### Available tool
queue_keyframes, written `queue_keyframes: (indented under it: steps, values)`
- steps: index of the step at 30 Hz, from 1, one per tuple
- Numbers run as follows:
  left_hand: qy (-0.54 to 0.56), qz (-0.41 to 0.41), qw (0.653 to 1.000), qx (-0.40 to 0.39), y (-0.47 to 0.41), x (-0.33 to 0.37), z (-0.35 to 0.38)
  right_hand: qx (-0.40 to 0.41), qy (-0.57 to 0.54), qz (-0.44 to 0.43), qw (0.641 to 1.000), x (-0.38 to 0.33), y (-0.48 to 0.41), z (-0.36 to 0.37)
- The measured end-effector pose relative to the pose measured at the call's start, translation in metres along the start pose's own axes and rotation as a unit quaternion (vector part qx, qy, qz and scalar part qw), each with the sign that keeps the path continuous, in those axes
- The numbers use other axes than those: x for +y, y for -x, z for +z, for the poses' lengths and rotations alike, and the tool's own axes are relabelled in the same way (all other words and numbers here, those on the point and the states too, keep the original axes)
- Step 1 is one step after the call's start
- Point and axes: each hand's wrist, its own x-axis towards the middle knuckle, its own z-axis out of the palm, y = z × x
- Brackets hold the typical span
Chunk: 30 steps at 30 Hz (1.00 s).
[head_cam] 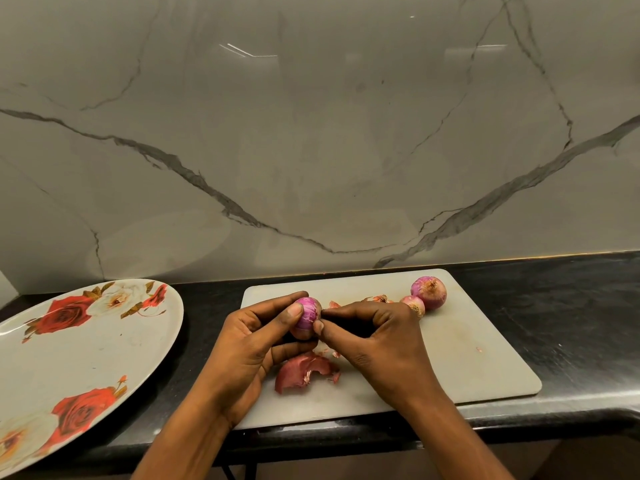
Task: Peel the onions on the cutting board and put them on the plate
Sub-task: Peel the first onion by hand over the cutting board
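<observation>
My left hand (252, 344) grips a small purple onion (307, 311) above the grey cutting board (467, 348), thumb across its front. My right hand (377, 337) pinches at the onion's right side with thumb and forefinger. Two more onions lie at the board's far right: a larger one (429, 292) and a smaller one (414, 304) touching it. The floral plate (69, 358) lies to the left of the board with nothing on it.
Loose reddish onion skin (304, 370) lies on the board below my hands, with smaller scraps (379, 299) near the far onions. The board sits on a black counter (571, 306) against a marble wall. The counter's front edge runs just below the board.
</observation>
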Motion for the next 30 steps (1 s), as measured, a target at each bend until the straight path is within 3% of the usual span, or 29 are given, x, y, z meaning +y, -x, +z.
queue_keyframes:
  steps: [30]
  values:
    - [-0.004, -0.008, 1.0, -0.01, 0.0009, 0.0031, 0.0055, 0.043, 0.065, 0.004, 0.997, 0.0066, 0.0011, 0.0018]
